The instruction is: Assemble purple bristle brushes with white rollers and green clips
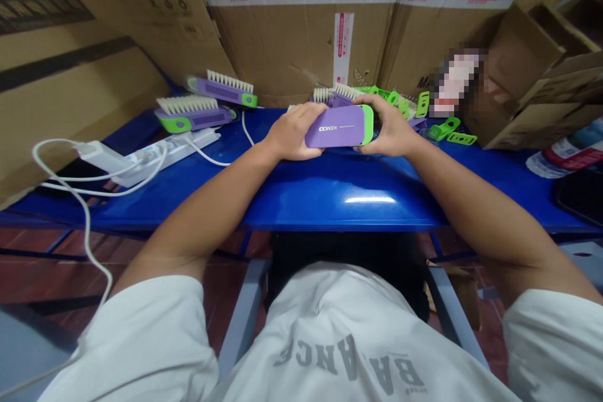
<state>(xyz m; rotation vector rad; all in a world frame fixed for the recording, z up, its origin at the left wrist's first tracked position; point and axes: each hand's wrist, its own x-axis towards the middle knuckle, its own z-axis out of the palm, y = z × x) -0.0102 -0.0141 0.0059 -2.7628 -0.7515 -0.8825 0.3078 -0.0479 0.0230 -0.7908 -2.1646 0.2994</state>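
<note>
Both of my hands hold a purple brush body (pixel 335 128) with a bright green end and white lettering, level over the blue table. My left hand (pixel 294 133) wraps the plain purple end. Around the green end, the fingers and thumb of my right hand (pixel 389 125) are closed. Just behind it, white bristles (pixel 346 92) and purple parts show, partly hidden by the held piece. Loose green plastic pieces (pixel 443 129) lie to the right of my right hand. Two purple-and-green brushes, a nearer one (pixel 200 117) and a farther one (pixel 223 89), rest left of my left hand with bristles up.
A white power strip (pixel 164 154) with plugged-in cables lies on the left of the blue table (pixel 325 201). Tall cardboard boxes (pixel 301 38) stand along the back. An opened carton (pixel 532 75) is at the right, with a bottle (pixel 565 154) lying near it.
</note>
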